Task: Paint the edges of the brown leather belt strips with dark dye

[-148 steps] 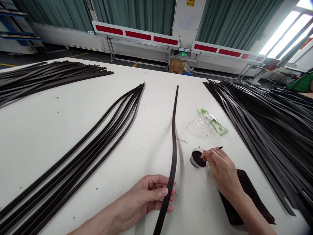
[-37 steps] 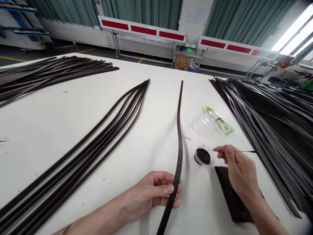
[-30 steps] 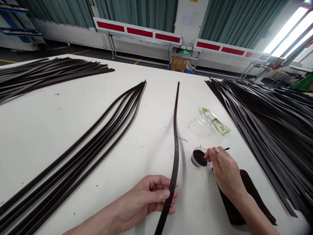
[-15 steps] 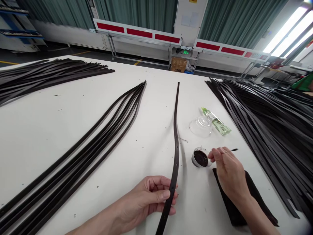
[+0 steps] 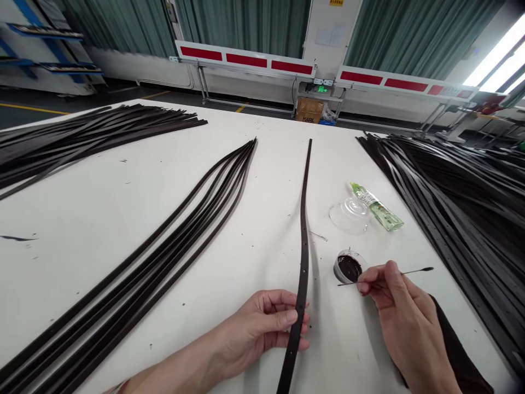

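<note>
My left hand [image 5: 266,323] pinches a long black strap [image 5: 304,246] between thumb and fingers. Small holes run along the strap; its near part is raised and its far end lies on the table. In my right hand [image 5: 406,323] is a thin cotton swab [image 5: 415,271], held level, with a dark tip pointing right. Its other end passes just in front of a small clear cup [image 5: 337,270] of dark paint or dye [image 5: 348,268]. Under my right forearm lies a folded black cloth [image 5: 459,339], partly hidden.
Beyond the cup are a clear plastic lid [image 5: 348,214] and a green tube [image 5: 379,208]. Several black straps [image 5: 192,219] lie to the left on the white table [image 5: 270,219]. Larger strap piles lie far left [image 5: 123,128] and right [image 5: 459,208].
My right hand has drawn back from the cup, and the swab's near end has come out of it. My left hand keeps its hold on the strap. The view has shifted slightly left.
</note>
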